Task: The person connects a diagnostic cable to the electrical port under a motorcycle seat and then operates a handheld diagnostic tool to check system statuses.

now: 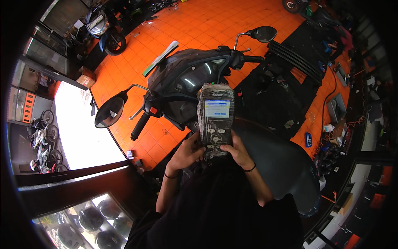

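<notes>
Between my hands, in front of my chest, is a handheld diagnostic scanner [216, 120], dark and wrapped in clear plastic film. Its screen is lit, with a keypad of pale buttons below. My left hand [188, 152] grips the lower left edge, thumb on the front face. On the lower right side, my right hand [237, 151] holds it, with the thumb resting on the lower buttons. The fingers behind the scanner are hidden. Just beyond stands a dark scooter [190, 70], with its black seat [273, 162] reaching to my right.
The scooter's mirrors [111, 111] stick out to both sides. Orange tiles [166, 41] cover the floor. A black mat [265, 99] and a grey tray [336, 107] lie at the right, near a person crouching [342, 41]. Another scooter [103, 29] stands far left; helmets [91, 218] sit at the lower left.
</notes>
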`<state>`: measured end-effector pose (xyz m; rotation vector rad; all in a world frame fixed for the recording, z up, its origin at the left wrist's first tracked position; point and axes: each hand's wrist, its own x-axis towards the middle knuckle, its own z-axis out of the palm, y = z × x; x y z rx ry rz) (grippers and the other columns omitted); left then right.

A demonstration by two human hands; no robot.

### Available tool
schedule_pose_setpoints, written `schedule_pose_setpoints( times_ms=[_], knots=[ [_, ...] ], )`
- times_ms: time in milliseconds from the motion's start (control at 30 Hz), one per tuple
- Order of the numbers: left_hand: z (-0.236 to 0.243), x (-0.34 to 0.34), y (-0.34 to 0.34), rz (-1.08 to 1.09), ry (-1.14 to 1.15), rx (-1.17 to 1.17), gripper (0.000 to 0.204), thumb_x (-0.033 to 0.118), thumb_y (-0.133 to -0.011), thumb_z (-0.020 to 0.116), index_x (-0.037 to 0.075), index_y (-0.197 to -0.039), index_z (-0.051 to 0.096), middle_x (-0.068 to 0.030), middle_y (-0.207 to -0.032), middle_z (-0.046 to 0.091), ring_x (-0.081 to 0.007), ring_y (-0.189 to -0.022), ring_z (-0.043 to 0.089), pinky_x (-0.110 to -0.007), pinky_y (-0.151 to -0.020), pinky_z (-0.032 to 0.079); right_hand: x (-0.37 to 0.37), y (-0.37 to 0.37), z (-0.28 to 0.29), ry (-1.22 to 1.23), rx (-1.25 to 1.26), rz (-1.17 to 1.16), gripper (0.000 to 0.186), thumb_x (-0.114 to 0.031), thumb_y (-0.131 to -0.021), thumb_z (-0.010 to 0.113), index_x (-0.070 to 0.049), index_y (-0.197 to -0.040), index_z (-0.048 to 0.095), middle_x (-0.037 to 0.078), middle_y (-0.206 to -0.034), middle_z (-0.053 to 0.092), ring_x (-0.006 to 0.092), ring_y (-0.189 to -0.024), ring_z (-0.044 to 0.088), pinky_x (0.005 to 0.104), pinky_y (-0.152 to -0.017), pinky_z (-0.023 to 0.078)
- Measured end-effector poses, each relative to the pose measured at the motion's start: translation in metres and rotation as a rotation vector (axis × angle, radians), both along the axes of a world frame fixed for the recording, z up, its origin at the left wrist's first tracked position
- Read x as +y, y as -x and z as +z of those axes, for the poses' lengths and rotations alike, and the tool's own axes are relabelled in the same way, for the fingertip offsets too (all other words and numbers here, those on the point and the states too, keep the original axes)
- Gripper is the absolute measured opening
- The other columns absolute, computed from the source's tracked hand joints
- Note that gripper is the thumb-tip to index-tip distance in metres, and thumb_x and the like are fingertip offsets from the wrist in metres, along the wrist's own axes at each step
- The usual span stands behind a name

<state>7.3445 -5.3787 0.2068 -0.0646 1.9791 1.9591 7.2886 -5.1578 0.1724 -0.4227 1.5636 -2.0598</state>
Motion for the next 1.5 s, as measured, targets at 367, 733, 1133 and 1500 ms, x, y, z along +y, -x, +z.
schedule_pose_setpoints(
  times_ms=[367, 733, 1133, 1500],
  knots=[
    [-0.0029, -0.0012, 0.0003, -0.008, 0.013, 0.003, 0.064, 0.001, -0.092, 0.058, -0.008, -0.148, 0.031, -0.0102, -0.087, 0.066, -0.0110, -0.063, 0.062, -0.025, -0.056, 0.051, 0.0004, 0.0001, 0.0013, 0.001, -0.006, 0.007, 0.058, 0.000, -0.084, 0.060, 0.006, -0.138, 0.041, 0.012, -0.129, 0.054, 0.0185, -0.121, 0.051, 0.0329, -0.105, 0.040],
    [-0.0051, -0.0015, 0.0015, -0.015, 0.020, -0.003, 0.063, 0.001, -0.092, 0.058, -0.008, -0.148, 0.031, -0.0112, -0.088, 0.067, -0.0111, -0.063, 0.062, -0.025, -0.056, 0.051, 0.0010, 0.0003, -0.0007, -0.002, 0.005, -0.004, 0.060, 0.000, -0.083, 0.061, 0.006, -0.139, 0.041, 0.012, -0.129, 0.055, 0.0184, -0.121, 0.051, 0.0328, -0.105, 0.040],
    [-0.0077, -0.0002, 0.0033, -0.013, -0.013, 0.011, 0.061, 0.001, -0.092, 0.059, -0.007, -0.147, 0.033, -0.0099, -0.085, 0.066, -0.0112, -0.063, 0.062, -0.025, -0.056, 0.051, 0.0023, 0.0016, 0.0031, 0.001, 0.013, -0.006, 0.058, -0.001, -0.083, 0.061, 0.006, -0.137, 0.043, 0.012, -0.129, 0.055, 0.0185, -0.121, 0.051, 0.0330, -0.105, 0.040],
    [-0.0057, 0.0009, 0.0036, -0.014, -0.014, -0.008, 0.064, 0.000, -0.091, 0.058, -0.007, -0.149, 0.031, -0.0113, -0.090, 0.066, -0.0117, -0.064, 0.062, -0.025, -0.056, 0.052, 0.0037, -0.0013, 0.0007, -0.008, -0.025, -0.018, 0.060, -0.001, -0.082, 0.060, 0.006, -0.138, 0.041, 0.013, -0.129, 0.054, 0.0199, -0.122, 0.051, 0.0335, -0.106, 0.039]
  ],
)
